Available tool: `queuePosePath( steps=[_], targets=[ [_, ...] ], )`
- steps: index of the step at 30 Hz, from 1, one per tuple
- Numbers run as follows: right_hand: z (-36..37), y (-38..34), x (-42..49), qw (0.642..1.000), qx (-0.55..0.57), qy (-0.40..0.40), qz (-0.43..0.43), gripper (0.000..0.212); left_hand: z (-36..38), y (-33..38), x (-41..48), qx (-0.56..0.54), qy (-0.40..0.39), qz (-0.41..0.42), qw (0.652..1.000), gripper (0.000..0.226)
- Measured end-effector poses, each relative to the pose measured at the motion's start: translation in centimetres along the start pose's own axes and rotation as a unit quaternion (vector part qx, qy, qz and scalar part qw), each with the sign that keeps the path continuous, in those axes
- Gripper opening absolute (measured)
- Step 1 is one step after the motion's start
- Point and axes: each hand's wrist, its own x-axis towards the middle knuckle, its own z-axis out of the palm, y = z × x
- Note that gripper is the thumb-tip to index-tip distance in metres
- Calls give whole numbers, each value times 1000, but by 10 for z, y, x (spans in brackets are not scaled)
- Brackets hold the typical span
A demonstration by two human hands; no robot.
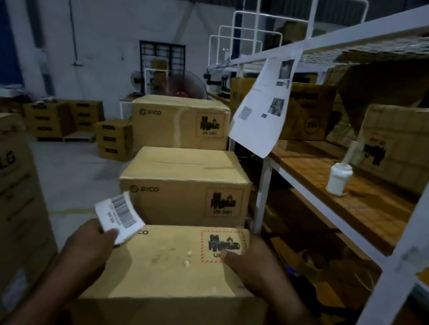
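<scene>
step: labelling, not yet stuck | left hand (94, 238) grip pinches barcode label (119, 216) over nearest box (170, 268), left corner | right hand (250, 264) steadies right edge, grip unclear | next, likely: lay label flat, press.
</scene>
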Motion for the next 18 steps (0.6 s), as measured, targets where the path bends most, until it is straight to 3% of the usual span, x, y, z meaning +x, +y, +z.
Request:
queuePosePath(
  steps=[6, 10, 13, 18],
  targets=[
    [-23, -29, -28, 996, 30, 36, -81, 24, -27, 34, -33, -46, 59, 43, 996, 25],
    [-55, -68, -58, 988, 7, 90, -123, 39, -59, 74, -63, -106, 95, 109, 984, 6],
    [-74, -92, -78, 983, -2, 114, -142, 56, -77, 96, -86, -136, 133, 153, 970, 11],
    [-94, -117, -100, 950, 100, 179, -237, 67, -93, 113, -97, -170, 230, 230, 930, 12]
  ],
)
